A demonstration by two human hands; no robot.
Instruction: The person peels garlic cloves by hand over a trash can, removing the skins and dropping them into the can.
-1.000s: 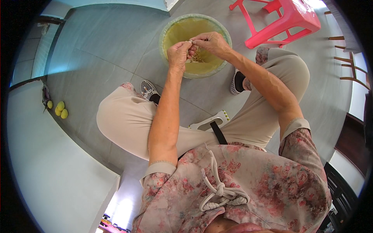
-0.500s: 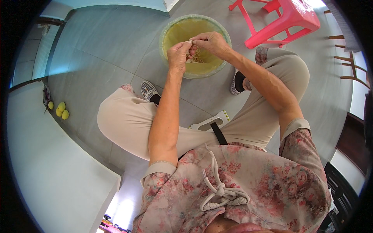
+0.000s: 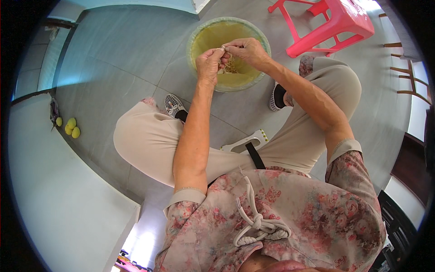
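Note:
Over a round bin [image 3: 264, 45] with a yellowish liner, my two hands meet at the fingertips. My left hand [image 3: 209, 66] is closed, its thumb and fingers pinched on a small pale piece [image 3: 223, 47] too small to name. From the other side my right hand [image 3: 248, 52] pinches at the same spot, its fingers closed and bent. Pale brown scraps [image 3: 232, 67] lie at the bottom of the bin, partly covered by my hands.
A pink plastic stool [image 3: 335, 27] stands right of the bin. My knees are spread around a low white seat [image 3: 244, 143] with a black strap. Several yellow-green fruits [image 3: 71, 127] lie by the left wall. Wooden chair legs [image 3: 410, 77] show at the far right.
Almost nothing differs. Both hands stay pinched together over the bin, with only a slight shift of the fingers.

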